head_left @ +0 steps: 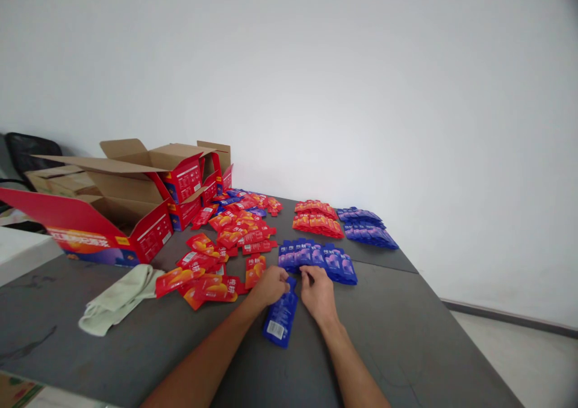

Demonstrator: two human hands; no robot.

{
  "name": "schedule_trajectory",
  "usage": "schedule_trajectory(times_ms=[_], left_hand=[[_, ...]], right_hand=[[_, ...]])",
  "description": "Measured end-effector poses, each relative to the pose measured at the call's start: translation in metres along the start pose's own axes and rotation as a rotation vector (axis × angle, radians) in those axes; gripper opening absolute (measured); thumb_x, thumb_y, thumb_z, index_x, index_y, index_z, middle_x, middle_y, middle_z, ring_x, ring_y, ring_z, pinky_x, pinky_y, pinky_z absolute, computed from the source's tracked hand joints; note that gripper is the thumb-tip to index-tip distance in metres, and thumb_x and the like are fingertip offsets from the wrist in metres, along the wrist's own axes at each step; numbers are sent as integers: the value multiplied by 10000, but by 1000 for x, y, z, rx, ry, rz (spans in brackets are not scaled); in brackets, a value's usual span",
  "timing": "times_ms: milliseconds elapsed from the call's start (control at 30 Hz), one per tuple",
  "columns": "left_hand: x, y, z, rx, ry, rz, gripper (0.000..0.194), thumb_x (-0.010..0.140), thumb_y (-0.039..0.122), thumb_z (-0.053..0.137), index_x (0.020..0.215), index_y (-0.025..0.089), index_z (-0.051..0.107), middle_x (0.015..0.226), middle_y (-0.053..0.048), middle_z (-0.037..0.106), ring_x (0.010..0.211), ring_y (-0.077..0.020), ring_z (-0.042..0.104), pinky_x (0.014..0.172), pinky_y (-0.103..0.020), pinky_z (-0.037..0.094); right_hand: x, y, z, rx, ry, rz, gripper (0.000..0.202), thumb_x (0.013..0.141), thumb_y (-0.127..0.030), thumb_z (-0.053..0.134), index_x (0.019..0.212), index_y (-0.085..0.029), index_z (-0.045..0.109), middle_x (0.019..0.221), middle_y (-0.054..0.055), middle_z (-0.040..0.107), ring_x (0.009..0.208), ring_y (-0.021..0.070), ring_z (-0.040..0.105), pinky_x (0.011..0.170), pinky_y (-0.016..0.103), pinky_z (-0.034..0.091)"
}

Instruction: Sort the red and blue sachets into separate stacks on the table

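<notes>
A blue pouch point(281, 321) lies at a slant in front of me, its barcode side up and its narrow spout end pointing away. My left hand point(272, 285) is closed at that spout end, fingers pinching it. Just to the right, my right hand point(318, 292) has its fingers curled together at the near edge of an overlapping row of blue pouches point(318, 257). Whether anything sits between those fingertips is hidden. One red pouch point(255, 269) lies beside my left hand, close to the row.
Loose red pouches point(239, 224) spread over the dark table point(383, 318) on the left. Behind the row sit stacked red pouches point(317, 221) and stacked blue pouches point(368, 227). Open red cartons point(149, 233) line the left side, near a pale folded cloth point(118, 299). A white wall point(361, 95) stands behind.
</notes>
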State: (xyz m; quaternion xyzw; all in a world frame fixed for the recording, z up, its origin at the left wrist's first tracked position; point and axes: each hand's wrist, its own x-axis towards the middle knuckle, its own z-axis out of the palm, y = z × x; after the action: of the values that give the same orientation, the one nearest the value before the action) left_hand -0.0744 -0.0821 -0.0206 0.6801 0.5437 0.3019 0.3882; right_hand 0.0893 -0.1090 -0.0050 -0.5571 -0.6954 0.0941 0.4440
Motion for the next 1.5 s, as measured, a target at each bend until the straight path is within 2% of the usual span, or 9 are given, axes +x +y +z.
schedule_trajectory(times_ms=[100, 200, 367, 433, 633, 933, 1167, 1333, 1500], left_hand=[[0, 4, -9, -256, -34, 19, 129, 701, 246, 577, 615, 152, 595, 552, 34, 533, 517, -109, 465, 526, -226, 304], [-1, 10, -18, -462, 21, 17, 169, 699, 311, 627, 657, 150, 601, 583, 42, 538, 524, -97, 455, 533, -221, 323], [0, 20, -30, -698, 160, 48, 289, 688, 416, 695, 739, 137, 639, 677, 4, 607, 605, -113, 531, 605, -231, 406], [-1, 23, -31, -750, 152, 35, 356, 681, 464, 716, 806, 135, 660, 746, -20, 644, 656, -130, 574, 641, -244, 439], [-7, 18, -17, -666, -159, 6, 318, 643, 414, 748, 756, 128, 667, 716, -23, 666, 613, -142, 596, 621, -268, 459], [6, 13, -15, -618, 160, 134, 175, 701, 305, 656, 753, 139, 639, 710, -21, 676, 652, -148, 611, 626, -248, 450], [-4, 22, -9, -621, 27, 101, 199, 629, 214, 687, 798, 148, 606, 696, -20, 685, 569, -124, 591, 557, -234, 444], [-2, 19, -5, -549, 123, 60, 169, 642, 168, 653, 792, 159, 577, 617, 5, 648, 526, -121, 576, 539, -234, 437], [-2, 25, 0, -458, 292, 145, 329, 683, 166, 656, 1011, 168, 625, 979, -72, 714, 893, -188, 668, 834, -319, 519]], right_hand=[[-2, -8, 0, 127, -50, 111, 236, 857, -292, 509, 951, -206, 707, 904, 60, 700, 814, 211, 623, 803, 333, 474], [-5, -14, -1, 332, -158, 234, 258, 867, -410, 537, 898, -196, 678, 787, 23, 667, 695, 174, 583, 685, 289, 454], [-7, -20, -4, 608, -361, 382, 427, 802, -573, 607, 646, -199, 474, 565, -63, 417, 521, 92, 343, 490, 220, 279], [-7, -20, -3, 640, -306, 409, 458, 771, -589, 636, 640, -209, 417, 566, -76, 356, 522, 82, 290, 483, 214, 245], [-3, -13, -3, 634, -42, 426, 453, 773, -557, 642, 651, -222, 362, 593, -77, 302, 545, 84, 252, 495, 212, 229], [-5, -19, -8, 628, -263, 424, 357, 776, -522, 663, 731, -181, 564, 600, -52, 469, 560, 101, 378, 524, 223, 260], [-5, -9, -3, 659, -157, 454, 341, 755, -493, 687, 697, -178, 570, 581, -59, 489, 538, 99, 377, 530, 228, 276], [-5, -10, 1, 550, -112, 378, 330, 816, -490, 632, 712, -183, 569, 595, -56, 479, 557, 107, 382, 540, 233, 292], [-10, -15, 9, 165, 70, 150, 270, 884, -405, 566, 716, -194, 582, 653, -19, 534, 616, 140, 450, 610, 265, 357]])
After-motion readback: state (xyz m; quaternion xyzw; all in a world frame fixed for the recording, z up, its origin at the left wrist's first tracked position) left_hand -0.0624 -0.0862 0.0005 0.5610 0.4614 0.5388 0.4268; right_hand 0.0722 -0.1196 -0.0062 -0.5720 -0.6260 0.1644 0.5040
